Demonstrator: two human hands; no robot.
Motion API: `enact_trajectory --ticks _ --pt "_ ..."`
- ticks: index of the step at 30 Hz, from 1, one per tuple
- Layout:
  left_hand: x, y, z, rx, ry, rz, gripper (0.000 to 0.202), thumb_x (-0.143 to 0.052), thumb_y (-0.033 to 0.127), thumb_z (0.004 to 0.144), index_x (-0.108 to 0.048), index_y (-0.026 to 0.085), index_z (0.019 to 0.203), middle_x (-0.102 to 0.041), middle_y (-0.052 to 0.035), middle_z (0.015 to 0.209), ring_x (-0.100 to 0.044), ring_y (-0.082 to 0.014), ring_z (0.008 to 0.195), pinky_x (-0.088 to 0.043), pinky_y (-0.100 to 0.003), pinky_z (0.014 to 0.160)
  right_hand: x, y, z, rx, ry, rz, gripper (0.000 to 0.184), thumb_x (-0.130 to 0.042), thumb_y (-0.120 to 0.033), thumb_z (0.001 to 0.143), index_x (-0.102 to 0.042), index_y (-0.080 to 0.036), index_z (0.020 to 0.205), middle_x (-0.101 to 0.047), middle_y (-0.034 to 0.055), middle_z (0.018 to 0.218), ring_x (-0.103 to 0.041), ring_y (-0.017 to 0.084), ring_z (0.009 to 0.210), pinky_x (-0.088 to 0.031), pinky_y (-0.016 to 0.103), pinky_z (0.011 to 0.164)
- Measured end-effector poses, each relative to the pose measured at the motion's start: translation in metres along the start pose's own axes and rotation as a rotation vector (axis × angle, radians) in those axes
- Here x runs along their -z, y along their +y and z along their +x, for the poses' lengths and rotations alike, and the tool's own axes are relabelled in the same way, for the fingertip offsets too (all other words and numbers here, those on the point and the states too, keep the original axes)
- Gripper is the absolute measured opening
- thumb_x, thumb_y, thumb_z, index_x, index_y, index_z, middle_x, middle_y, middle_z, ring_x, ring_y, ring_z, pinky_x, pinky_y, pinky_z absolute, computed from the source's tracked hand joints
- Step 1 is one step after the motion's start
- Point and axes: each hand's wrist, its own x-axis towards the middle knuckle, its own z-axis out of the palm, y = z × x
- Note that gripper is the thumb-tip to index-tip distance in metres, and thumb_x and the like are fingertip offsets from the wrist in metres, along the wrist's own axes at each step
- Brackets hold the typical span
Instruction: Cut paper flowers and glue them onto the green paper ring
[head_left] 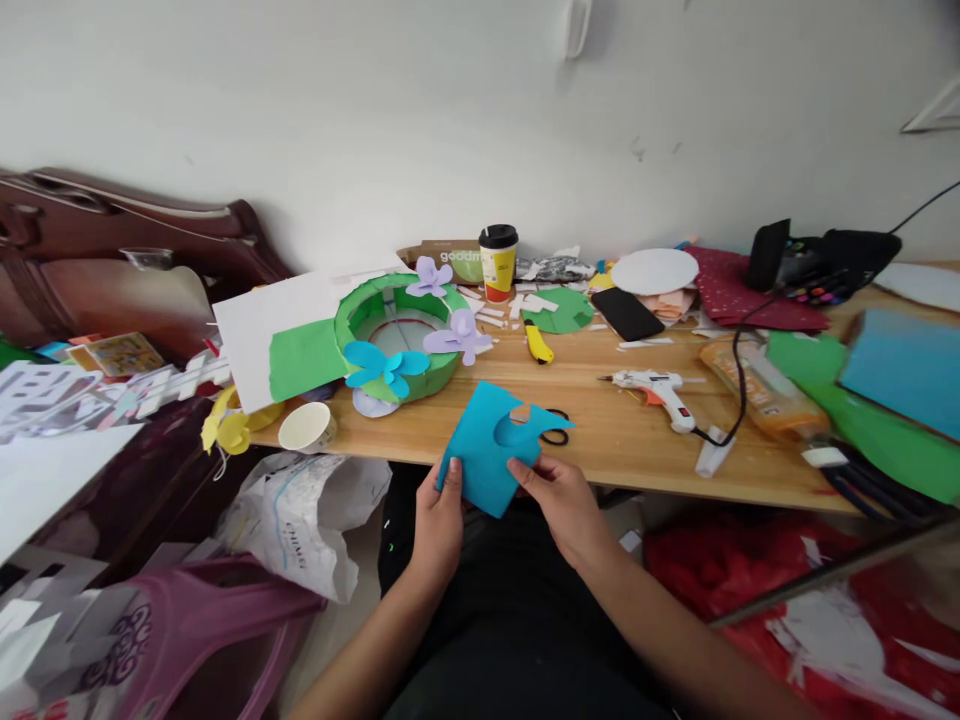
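Note:
Between my two hands is a sheet of blue paper with curved pieces cut out of its upper right side. My left hand pinches its lower left edge, thumb on top. At the lower right edge my right hand grips the same sheet between thumb and fingers. Behind the paper, scissors lie on the table, only their black handles showing. A round green paper ring stands beyond to the left. On it sit a blue paper flower and purple paper flowers.
On the wooden table lie a glue gun with a black cord, a yellow cutter and a black phone. A lidded cup stands near the wall. A white paper cup sits at the front left edge.

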Motion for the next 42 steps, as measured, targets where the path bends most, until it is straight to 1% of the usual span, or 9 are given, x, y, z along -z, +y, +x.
enact_trajectory --ticks 7,12,17,19,23,32,36,39,42 --pt "-0.011 -0.007 -0.002 0.098 -0.134 -0.093 0.040 -0.078 0.034 0.075 -0.069 0.016 0.110 -0.073 -0.0105 0.111 -0.067 -0.0275 0.106 -0.051 -0.040 0.095 -0.008 0.003 0.006 -0.041 0.090 0.126 0.037 -0.084 -0.051 0.060 -0.074 -0.020 0.077 -0.072 0.0021 0.074 -0.063 0.020 0.068 -0.050 0.034 0.066" --pt "-0.013 -0.010 -0.003 0.128 -0.125 -0.080 0.037 -0.078 0.030 0.075 -0.070 0.013 0.107 -0.073 -0.0110 0.108 -0.068 -0.0289 0.103 -0.055 -0.042 0.091 -0.007 0.012 0.006 -0.022 0.087 0.061 0.035 -0.077 -0.054 0.070 -0.070 -0.019 0.068 -0.067 0.0007 0.065 -0.057 0.017 0.061 -0.044 0.030 0.059" --pt "0.001 -0.003 0.001 0.116 -0.044 -0.113 0.034 -0.078 0.026 0.075 -0.068 0.015 0.106 -0.073 -0.0079 0.109 -0.069 -0.0250 0.100 -0.057 -0.042 0.090 0.025 0.010 0.017 0.175 0.385 -0.051 0.037 -0.064 -0.055 0.083 -0.072 -0.018 0.081 -0.071 0.0055 0.079 -0.057 0.018 0.064 -0.041 0.029 0.057" --pt "0.007 0.000 0.004 0.068 0.017 -0.146 0.036 -0.078 0.025 0.076 -0.066 0.018 0.108 -0.071 -0.0068 0.114 -0.068 -0.0236 0.103 -0.056 -0.041 0.092 0.045 0.001 0.028 0.364 0.460 -0.294 0.037 -0.055 -0.052 0.090 -0.072 -0.019 0.089 -0.071 0.0075 0.089 -0.060 0.020 0.074 -0.045 0.032 0.065" --pt "0.014 0.004 0.013 0.069 0.072 -0.180 0.038 -0.078 0.024 0.075 -0.064 0.018 0.110 -0.070 -0.0076 0.115 -0.068 -0.0238 0.104 -0.058 -0.038 0.089 0.076 -0.014 0.055 0.615 0.180 -1.090 0.028 -0.051 -0.037 0.093 -0.073 -0.020 0.096 -0.070 0.0097 0.098 -0.058 0.027 0.096 -0.044 0.041 0.089" --pt "-0.002 0.001 0.006 0.104 0.013 -0.101 0.030 -0.078 0.030 0.074 -0.063 0.012 0.092 -0.071 -0.0040 0.077 -0.072 -0.0185 0.070 -0.057 -0.022 0.055 0.088 -0.028 0.059 0.450 -0.087 -1.769 0.020 -0.050 -0.024 0.092 -0.069 -0.019 0.096 -0.063 0.0105 0.101 -0.062 0.025 0.090 -0.046 0.033 0.072" --pt "-0.018 0.001 -0.010 0.105 -0.083 -0.171 0.022 -0.075 0.030 0.078 -0.064 0.012 0.087 -0.070 -0.0032 0.072 -0.069 -0.0149 0.065 -0.055 -0.022 0.055 0.118 -0.035 0.012 0.387 -0.031 -1.664 0.019 -0.055 -0.030 0.087 -0.066 -0.018 0.097 -0.064 0.0114 0.102 -0.065 0.023 0.078 -0.046 0.031 0.060" --pt "-0.031 0.003 -0.017 0.106 -0.129 -0.241 0.018 -0.076 0.025 0.078 -0.065 0.013 0.086 -0.069 -0.0018 0.071 -0.067 -0.0125 0.064 -0.055 -0.022 0.059 0.134 -0.027 -0.036 0.272 0.094 -1.193 0.027 -0.054 -0.035 0.086 -0.061 -0.020 0.108 -0.068 0.0085 0.097 -0.065 0.020 0.070 -0.049 0.029 0.057" --pt "-0.042 0.003 -0.017 0.100 -0.106 -0.272 0.018 -0.078 0.023 0.076 -0.066 0.014 0.086 -0.070 -0.0013 0.071 -0.068 -0.0123 0.063 -0.056 -0.022 0.061 0.126 -0.006 -0.072 0.062 0.019 -0.652 0.033 -0.056 -0.043 0.087 -0.059 -0.021 0.110 -0.069 0.0083 0.097 -0.060 0.014 0.053 -0.052 0.030 0.054"
